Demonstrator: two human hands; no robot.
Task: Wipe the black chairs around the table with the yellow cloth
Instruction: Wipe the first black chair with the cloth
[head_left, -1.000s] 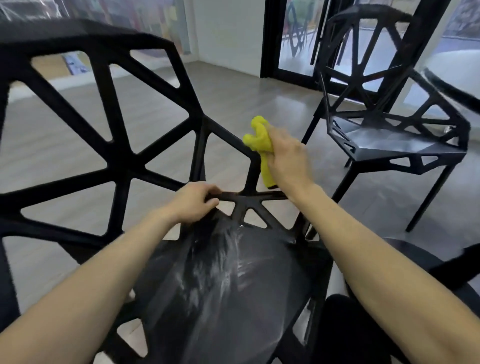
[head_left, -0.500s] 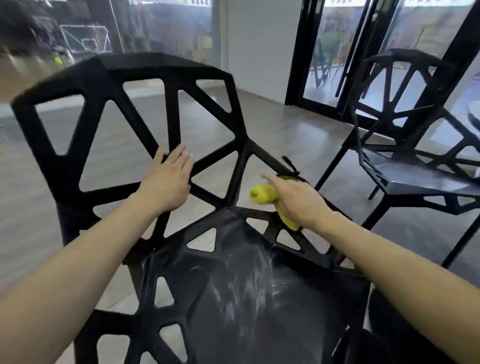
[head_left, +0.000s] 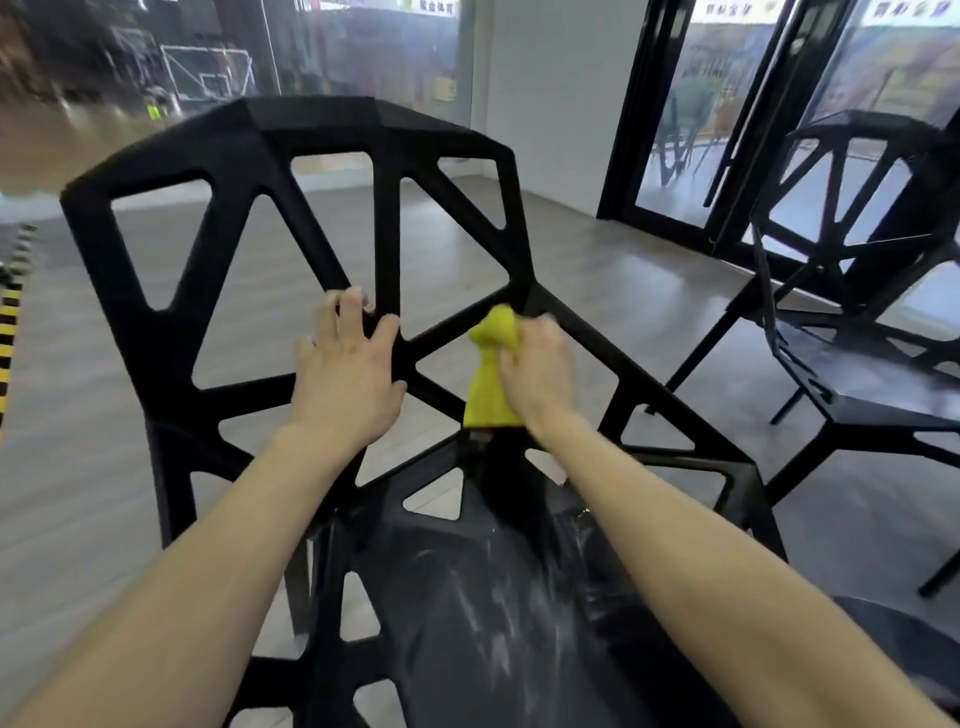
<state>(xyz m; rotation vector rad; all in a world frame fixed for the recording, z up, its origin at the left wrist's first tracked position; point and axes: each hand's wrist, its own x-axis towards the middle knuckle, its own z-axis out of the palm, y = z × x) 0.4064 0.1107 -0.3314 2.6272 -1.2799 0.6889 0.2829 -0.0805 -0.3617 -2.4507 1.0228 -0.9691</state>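
Now the right hand (head_left: 537, 371) grips the bunched yellow microfibre cloth (head_left: 491, 374), fingers curled tightly round it, and holds it against a diagonal strut of the near black plastic chair with the open web-like backrest (head_left: 311, 135), close to the centre of the view. The left hand (head_left: 345, 374) rests flat on the strut junction at about nine o'clock from the cloth, with fingers spread and nearly straight, and it holds nothing; I think it steadies the backrest.

The glossy seat (head_left: 467, 623) at six o'clock shows wet streaks, so I judge it is already wiped, while the backrest looks only partly done. A second black chair (head_left: 857, 374) stands at three o'clock, untouched at this moment.

I count two chairs, one cloth and two hands.
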